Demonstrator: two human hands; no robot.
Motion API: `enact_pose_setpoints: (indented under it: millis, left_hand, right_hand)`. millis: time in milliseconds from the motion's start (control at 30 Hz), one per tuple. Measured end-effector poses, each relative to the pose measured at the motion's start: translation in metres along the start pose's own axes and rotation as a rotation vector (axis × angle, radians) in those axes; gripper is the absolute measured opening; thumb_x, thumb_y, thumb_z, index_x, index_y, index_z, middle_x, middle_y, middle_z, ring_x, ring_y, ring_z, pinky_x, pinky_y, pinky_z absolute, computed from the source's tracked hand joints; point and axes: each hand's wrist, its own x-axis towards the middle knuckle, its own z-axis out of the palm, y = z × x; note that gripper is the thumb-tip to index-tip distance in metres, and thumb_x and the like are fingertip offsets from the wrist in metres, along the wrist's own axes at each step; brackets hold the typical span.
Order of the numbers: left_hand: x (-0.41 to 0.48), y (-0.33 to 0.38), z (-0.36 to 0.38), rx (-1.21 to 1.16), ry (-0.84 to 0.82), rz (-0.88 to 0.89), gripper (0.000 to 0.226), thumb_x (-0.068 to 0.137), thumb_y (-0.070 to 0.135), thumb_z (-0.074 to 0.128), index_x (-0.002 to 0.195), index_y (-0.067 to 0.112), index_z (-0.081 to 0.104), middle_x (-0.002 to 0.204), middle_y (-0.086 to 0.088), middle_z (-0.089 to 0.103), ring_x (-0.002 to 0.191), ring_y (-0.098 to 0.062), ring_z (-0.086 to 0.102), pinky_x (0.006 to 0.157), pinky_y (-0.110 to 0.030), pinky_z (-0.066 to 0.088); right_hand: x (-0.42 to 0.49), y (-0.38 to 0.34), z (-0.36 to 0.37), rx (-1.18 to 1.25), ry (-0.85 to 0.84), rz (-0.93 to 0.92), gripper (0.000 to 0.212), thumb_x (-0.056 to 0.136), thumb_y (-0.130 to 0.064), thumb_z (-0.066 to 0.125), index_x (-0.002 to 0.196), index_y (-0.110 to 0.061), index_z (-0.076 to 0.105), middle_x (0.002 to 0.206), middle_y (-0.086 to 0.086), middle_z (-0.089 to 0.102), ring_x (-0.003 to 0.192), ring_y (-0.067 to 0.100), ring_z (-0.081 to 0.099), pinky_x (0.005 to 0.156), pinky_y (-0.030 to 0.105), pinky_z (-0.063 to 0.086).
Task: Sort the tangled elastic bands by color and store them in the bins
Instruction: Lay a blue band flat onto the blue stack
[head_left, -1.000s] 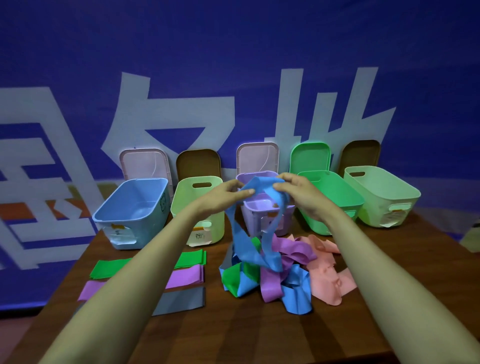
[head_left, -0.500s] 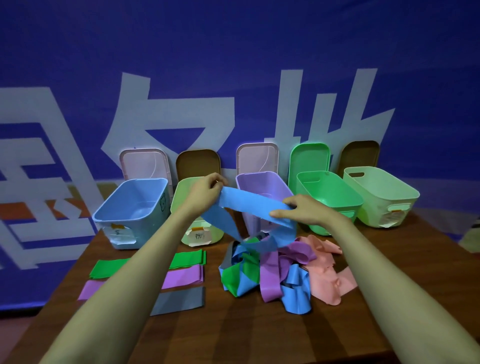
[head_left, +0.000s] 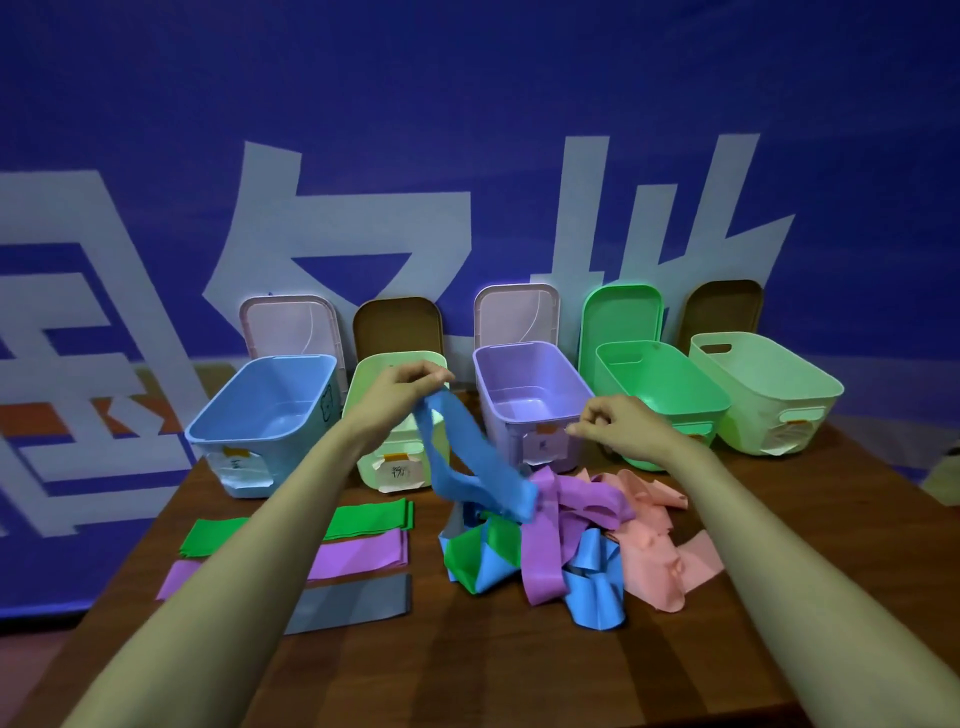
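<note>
My left hand (head_left: 410, 387) pinches the top of a blue band (head_left: 467, 457) and holds it up in front of the pale green bin (head_left: 395, 467). The band hangs down to the tangled pile (head_left: 566, 540) of blue, purple, green and pink bands in the middle of the table. My right hand (head_left: 618, 426) hovers in front of the purple bin (head_left: 524, 389) with fingers curled and nothing in them. Flat at the left lie a green band (head_left: 363, 519), a purple band (head_left: 358, 553) and a grey band (head_left: 353, 605).
Across the back of the wooden table (head_left: 467, 670) stand a blue bin (head_left: 265, 410), a green bin (head_left: 660, 395) and a pale bin (head_left: 763, 389) at the far right. Lids lean on the blue wall behind them.
My right hand has let go of the blue band and moved right. My left hand has kept its end raised, so the band now hangs from that hand alone.
</note>
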Motion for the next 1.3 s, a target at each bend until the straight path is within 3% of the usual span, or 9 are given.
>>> enact_pose_setpoints:
  millis: [67, 200, 300, 433, 533, 667, 800, 900, 1300]
  left_hand:
    - [-0.003, 0.007, 0.009, -0.015, -0.084, -0.002, 0.021, 0.097, 0.018, 0.048, 0.092, 0.018, 0.069, 0.088, 0.01, 0.067, 0.086, -0.003, 0.057, 0.082, -0.022, 0.043]
    - [-0.001, 0.017, 0.024, 0.11, -0.212, 0.019, 0.022, 0.093, 0.008, 0.054, 0.111, 0.013, 0.066, 0.102, 0.0, 0.064, 0.091, -0.007, 0.057, 0.083, -0.019, 0.045]
    - [0.001, 0.024, 0.032, 0.419, -0.096, 0.167, 0.021, 0.089, 0.01, 0.061, 0.109, 0.011, 0.067, 0.092, -0.003, 0.065, 0.08, -0.01, 0.06, 0.07, -0.012, 0.046]
    - [0.002, 0.027, 0.037, 0.375, -0.064, 0.196, 0.018, 0.093, 0.015, 0.056, 0.1, 0.005, 0.069, 0.081, -0.011, 0.068, 0.066, -0.015, 0.064, 0.069, -0.026, 0.056]
    - [0.0, 0.029, 0.037, 0.329, -0.072, 0.204, 0.018, 0.094, 0.017, 0.054, 0.092, 0.007, 0.068, 0.076, -0.01, 0.063, 0.065, -0.017, 0.061, 0.071, -0.035, 0.056]
    - [-0.005, 0.034, 0.039, 0.42, 0.053, 0.31, 0.017, 0.092, 0.027, 0.058, 0.094, 0.013, 0.068, 0.088, -0.005, 0.053, 0.078, -0.016, 0.055, 0.072, -0.025, 0.044]
    - [-0.005, 0.034, 0.038, -0.003, 0.028, 0.192, 0.042, 0.079, 0.026, 0.074, 0.111, 0.012, 0.052, 0.112, -0.006, 0.057, 0.104, -0.015, 0.057, 0.091, -0.027, 0.048]
    - [-0.005, 0.03, 0.048, -0.27, -0.085, 0.08, 0.045, 0.082, 0.006, 0.069, 0.119, 0.007, 0.043, 0.109, -0.011, 0.064, 0.098, -0.022, 0.063, 0.091, -0.036, 0.051]
    - [-0.023, -0.028, 0.07, -0.218, -0.182, -0.096, 0.026, 0.085, 0.016, 0.067, 0.109, 0.012, 0.057, 0.096, -0.007, 0.068, 0.075, -0.017, 0.065, 0.071, -0.029, 0.054]
  right_hand:
    - [0.0, -0.004, 0.005, -0.011, -0.033, -0.017, 0.018, 0.084, -0.028, 0.068, 0.075, -0.015, 0.06, 0.059, -0.003, 0.049, 0.053, 0.008, 0.04, 0.05, 0.016, 0.03]
    - [0.004, -0.025, 0.015, 0.132, 0.002, -0.113, 0.008, 0.084, -0.023, 0.067, 0.082, -0.015, 0.065, 0.075, 0.002, 0.065, 0.068, 0.016, 0.055, 0.069, 0.028, 0.044]
    - [0.005, -0.051, 0.011, 0.216, 0.116, -0.206, 0.004, 0.087, -0.021, 0.063, 0.085, -0.019, 0.065, 0.084, -0.002, 0.067, 0.08, 0.013, 0.059, 0.078, 0.024, 0.045]
    - [0.005, -0.074, 0.005, 0.115, 0.183, -0.319, 0.014, 0.087, -0.027, 0.063, 0.095, -0.015, 0.067, 0.094, -0.002, 0.064, 0.087, 0.009, 0.057, 0.078, 0.014, 0.042]
    - [0.007, -0.079, 0.003, -0.034, 0.203, -0.369, 0.014, 0.086, -0.023, 0.065, 0.094, -0.012, 0.065, 0.093, 0.001, 0.063, 0.088, 0.015, 0.056, 0.082, 0.025, 0.043]
    - [0.009, -0.087, -0.002, -0.036, 0.243, -0.348, 0.005, 0.087, -0.02, 0.062, 0.087, -0.016, 0.061, 0.085, -0.005, 0.06, 0.084, 0.017, 0.057, 0.084, 0.034, 0.046]
    - [0.009, -0.106, -0.017, 0.033, 0.265, -0.354, 0.003, 0.087, -0.015, 0.061, 0.09, -0.014, 0.059, 0.085, 0.0, 0.06, 0.083, 0.026, 0.058, 0.077, 0.034, 0.047]
    - [0.012, -0.123, -0.034, 0.026, 0.296, -0.384, 0.005, 0.088, -0.013, 0.06, 0.092, -0.011, 0.059, 0.086, 0.0, 0.06, 0.082, 0.024, 0.058, 0.075, 0.027, 0.043]
    - [0.036, -0.121, -0.075, 0.074, 0.515, -0.218, 0.005, 0.087, -0.015, 0.059, 0.09, -0.012, 0.059, 0.085, -0.001, 0.059, 0.078, 0.016, 0.05, 0.068, 0.025, 0.036]
